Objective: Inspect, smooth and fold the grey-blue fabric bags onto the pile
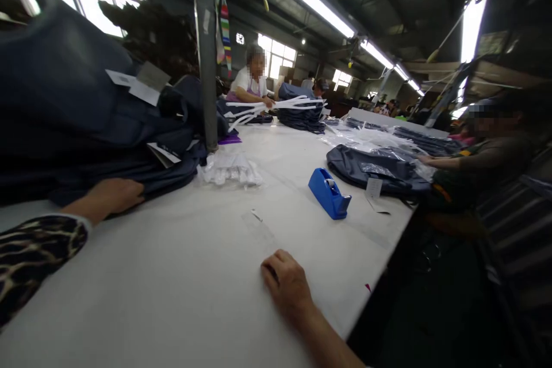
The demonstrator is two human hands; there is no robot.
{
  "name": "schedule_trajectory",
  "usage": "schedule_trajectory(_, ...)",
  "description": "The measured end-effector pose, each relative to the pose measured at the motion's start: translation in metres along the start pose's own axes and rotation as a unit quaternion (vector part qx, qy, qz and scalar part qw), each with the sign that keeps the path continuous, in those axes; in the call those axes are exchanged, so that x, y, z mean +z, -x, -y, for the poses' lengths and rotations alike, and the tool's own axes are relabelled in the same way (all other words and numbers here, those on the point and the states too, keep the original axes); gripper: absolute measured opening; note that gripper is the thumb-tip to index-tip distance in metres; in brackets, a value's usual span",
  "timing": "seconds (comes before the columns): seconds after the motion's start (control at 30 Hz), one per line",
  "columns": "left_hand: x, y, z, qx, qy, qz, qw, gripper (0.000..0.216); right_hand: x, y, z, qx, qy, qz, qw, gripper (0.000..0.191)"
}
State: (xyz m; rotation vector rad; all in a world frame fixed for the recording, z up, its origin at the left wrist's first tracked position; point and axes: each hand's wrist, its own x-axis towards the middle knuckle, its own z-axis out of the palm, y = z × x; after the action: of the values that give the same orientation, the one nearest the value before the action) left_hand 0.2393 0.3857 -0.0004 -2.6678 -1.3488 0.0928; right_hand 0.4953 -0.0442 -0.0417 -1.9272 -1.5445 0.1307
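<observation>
My left hand (112,195) reaches under the bottom edge of a tall pile of dark navy garments (77,109) at the left of the white table (181,276); its fingers are tucked into the cloth and hidden. My right hand (285,283) rests on the table near the front edge with its fingers curled under, and nothing shows in it. A blue tape dispenser (328,193) stands a short way beyond my right hand. White paper tags (138,85) lie on the pile.
A bundle of clear plastic bags (230,169) lies by a grey post (207,63). A navy garment in plastic (379,169) lies at the right edge, in front of a seated person (483,155). Another person (252,83) at the far end handles white strips.
</observation>
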Motion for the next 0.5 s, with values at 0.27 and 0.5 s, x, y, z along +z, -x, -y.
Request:
schedule_trajectory(0.27,-0.041,0.112,-0.036,0.066,0.028,-0.017,0.997,0.024,-0.005,0.001,0.005,0.01,-0.067,-0.024,0.997,0.014)
schedule_trajectory(0.5,-0.074,0.25,-0.085,0.106,0.05,0.032,0.993,0.025,-0.009,0.016,0.04,0.058,-0.192,0.01,0.98,0.031)
